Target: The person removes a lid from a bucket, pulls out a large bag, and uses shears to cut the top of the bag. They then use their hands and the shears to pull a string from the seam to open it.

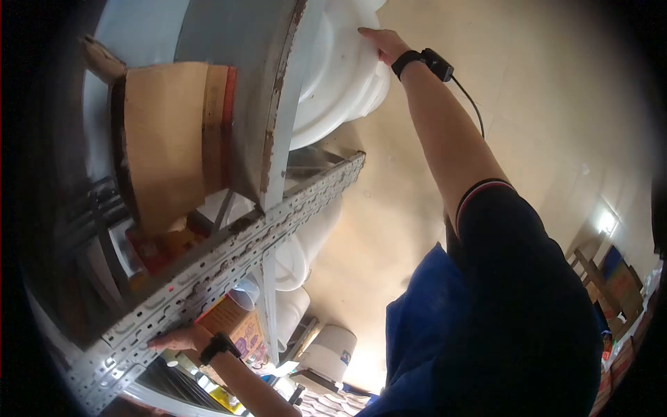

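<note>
At the top, my right hand [386,46] holds the outer rim of a large white plastic basin [333,104]. The digit in sight lies over the rim; the other fingers are mostly hidden. The basin rests on its side against a grey shelf panel with a chipped, rusty edge, and other white rims show behind it. Lower left, my left hand [182,339] grips the edge of a perforated metal shelf beam [208,274]. One digit stretches along its face, and the rest are largely out of sight. Black straps circle both wrists.
An opened cardboard box [165,139] sits in the shelf on the left. Below the beam are a printed carton [240,323], white tubs [288,264] and a pale bucket [330,353]. A cable trails from the right wrist device [438,64]. Boxes [618,281] stand far right.
</note>
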The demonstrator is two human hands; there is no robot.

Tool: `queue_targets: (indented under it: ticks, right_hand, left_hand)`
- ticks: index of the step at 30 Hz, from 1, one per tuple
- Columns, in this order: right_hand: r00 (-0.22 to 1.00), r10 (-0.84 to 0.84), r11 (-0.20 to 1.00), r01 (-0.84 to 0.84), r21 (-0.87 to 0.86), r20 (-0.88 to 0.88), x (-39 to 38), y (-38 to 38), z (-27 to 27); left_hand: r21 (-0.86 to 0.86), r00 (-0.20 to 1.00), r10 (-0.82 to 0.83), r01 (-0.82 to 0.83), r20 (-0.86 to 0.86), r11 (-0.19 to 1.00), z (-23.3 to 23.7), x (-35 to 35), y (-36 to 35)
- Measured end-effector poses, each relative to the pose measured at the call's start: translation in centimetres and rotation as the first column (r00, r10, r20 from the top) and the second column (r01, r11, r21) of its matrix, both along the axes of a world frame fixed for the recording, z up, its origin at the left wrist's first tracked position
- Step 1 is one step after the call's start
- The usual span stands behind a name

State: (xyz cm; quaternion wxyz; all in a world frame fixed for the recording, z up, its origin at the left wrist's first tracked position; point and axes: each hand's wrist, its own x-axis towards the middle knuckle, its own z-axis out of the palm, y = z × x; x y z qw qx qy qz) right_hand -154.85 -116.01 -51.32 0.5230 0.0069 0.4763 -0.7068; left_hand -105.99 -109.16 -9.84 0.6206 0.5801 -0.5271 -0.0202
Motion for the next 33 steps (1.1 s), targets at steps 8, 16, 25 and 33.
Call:
queue_targets:
  ticks: [8,16,25,33]
  right_hand:
    - [0.978,0.17,0.985,-0.166,0.038,-0.12,0.7,0.6,-1.5]
    - [0.988,0.108,0.988,-0.093,0.126,-0.115,5.4,4.1,-0.8]
    - [0.985,-0.13,0.99,0.135,-0.035,0.112,14.8,13.0,2.1]
    - [0.919,-0.324,0.945,0.323,0.045,0.223,19.4,23.1,2.2]
  left_hand:
    - [-0.032,0.996,-0.038,0.04,0.079,0.999,0.0,3.1,-0.7]
    - [-0.018,0.994,0.084,-0.083,0.066,0.996,0.2,3.0,-0.5]
    - [-0.172,0.997,-0.052,0.04,-0.065,0.984,-0.2,6.6,-3.1]
    - [-0.315,0.863,-0.483,0.421,-0.15,0.851,-1.6,8.5,-5.2]
